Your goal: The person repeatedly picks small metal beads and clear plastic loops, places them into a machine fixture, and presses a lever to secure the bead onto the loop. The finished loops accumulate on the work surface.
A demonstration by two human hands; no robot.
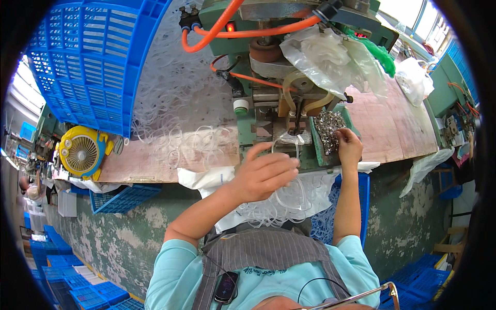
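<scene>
Head view, left hand (pixel 263 175) raised, right hand (pixel 349 146) extended

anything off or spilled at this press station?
The blue crate lies tipped on its side, and clear plastic rings have spread out of it across the wooden bench. Otherwise orderly: the left hand holds a clear ring, and the right hand is in the tray of small metal parts.
</scene>
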